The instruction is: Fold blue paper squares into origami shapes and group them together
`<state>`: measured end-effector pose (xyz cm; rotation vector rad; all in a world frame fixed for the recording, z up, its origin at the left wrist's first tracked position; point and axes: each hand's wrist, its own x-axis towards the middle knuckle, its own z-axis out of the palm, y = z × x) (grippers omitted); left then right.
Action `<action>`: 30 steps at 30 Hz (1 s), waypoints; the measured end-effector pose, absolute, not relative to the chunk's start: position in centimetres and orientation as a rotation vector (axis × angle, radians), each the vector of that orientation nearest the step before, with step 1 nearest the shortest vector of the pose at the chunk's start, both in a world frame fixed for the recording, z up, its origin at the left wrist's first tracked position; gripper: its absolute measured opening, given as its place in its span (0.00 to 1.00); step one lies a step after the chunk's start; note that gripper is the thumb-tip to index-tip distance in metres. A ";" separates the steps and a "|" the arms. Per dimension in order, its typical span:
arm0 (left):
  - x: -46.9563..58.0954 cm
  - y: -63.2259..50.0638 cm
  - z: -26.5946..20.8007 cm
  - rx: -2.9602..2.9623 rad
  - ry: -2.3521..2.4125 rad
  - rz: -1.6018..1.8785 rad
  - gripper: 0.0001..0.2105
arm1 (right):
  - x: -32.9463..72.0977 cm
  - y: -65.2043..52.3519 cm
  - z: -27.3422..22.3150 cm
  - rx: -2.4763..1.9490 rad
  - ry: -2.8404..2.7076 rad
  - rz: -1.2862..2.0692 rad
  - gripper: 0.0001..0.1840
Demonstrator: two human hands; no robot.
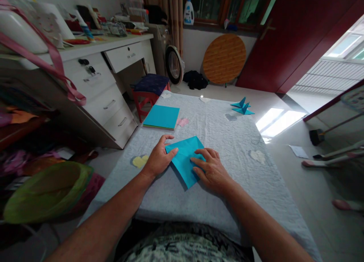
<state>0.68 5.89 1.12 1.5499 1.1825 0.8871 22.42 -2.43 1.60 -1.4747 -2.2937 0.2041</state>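
A sheet of blue origami paper (184, 159) lies turned cornerwise on the cloth-covered table (227, 148), with faint crease lines across it. My left hand (161, 156) grips its left corner, the thumb on top and the fingers partly hidden beneath or behind the edge. On the right part of the sheet rests my right hand (210, 167), fingers spread and laid on the paper. Beyond my left hand sits a square stack of coloured paper (162, 116), blue on top. Folded blue paper figures (243, 107) with pointed wings stand at the far right corner of the table.
Left of the table are a white desk with drawers (105, 95) and a green-lined basket (48, 190). A red stool (145, 99) stands at the table's far left corner. Brooms or mops (338, 156) lie on the right, near a dark red door (284, 38).
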 end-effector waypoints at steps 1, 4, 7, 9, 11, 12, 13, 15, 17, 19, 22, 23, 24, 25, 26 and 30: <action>0.6 5.9 1.3 1.562 1.191 0.882 0.23 | 22.5 -2.4 1.6 -1.476 -2.297 0.216 0.17; 0.5 5.8 1.9 1.559 1.135 0.869 0.24 | 22.5 -2.4 1.6 -1.480 -2.313 0.241 0.17; 0.4 5.7 2.1 1.509 0.944 0.834 0.24 | 22.2 -2.5 1.7 -1.495 -2.327 0.253 0.17; 0.4 5.5 2.1 1.509 0.850 0.787 0.25 | 22.1 -2.5 1.7 -1.504 -2.332 0.259 0.17; 0.4 5.3 1.9 1.538 0.807 0.729 0.25 | 22.1 -2.5 1.7 -1.500 -2.334 0.261 0.17; 0.4 5.2 1.9 1.558 0.805 0.701 0.24 | 22.2 -2.5 1.7 -1.496 -2.334 0.259 0.17; 0.4 5.1 1.8 1.581 0.816 0.677 0.23 | 22.4 -2.4 1.7 -1.496 -2.330 0.253 0.17; 0.4 5.0 1.7 1.628 0.869 0.646 0.19 | 23.1 -2.3 1.6 -1.526 -2.293 0.232 0.18; 0.4 5.0 1.7 1.664 0.925 0.647 0.16 | 24.1 -2.3 1.6 -1.605 -2.218 0.197 0.21; 0.4 5.1 1.7 1.692 0.962 0.662 0.14 | 25.0 -2.2 1.7 -1.703 -2.145 0.176 0.24; 0.4 5.2 1.7 1.727 1.006 0.673 0.14 | 26.1 -2.3 1.9 -1.764 -2.072 0.270 0.25; 0.5 5.2 1.7 1.731 1.020 0.681 0.14 | 26.3 -2.3 2.0 -1.758 -2.046 0.332 0.24; 0.5 5.3 1.7 1.729 1.033 0.695 0.14 | 26.4 -2.4 2.1 -1.745 -2.016 0.406 0.23; 0.5 5.3 1.7 1.723 1.046 0.714 0.14 | 26.5 -2.4 2.2 -1.727 -1.980 0.494 0.22; 0.5 5.4 1.6 1.718 1.060 0.732 0.13 | 26.5 -2.5 2.3 -1.702 -1.935 0.593 0.20; 0.5 5.6 1.4 1.747 1.136 0.785 0.12 | 26.8 -2.4 2.3 -1.530 -1.710 0.905 0.17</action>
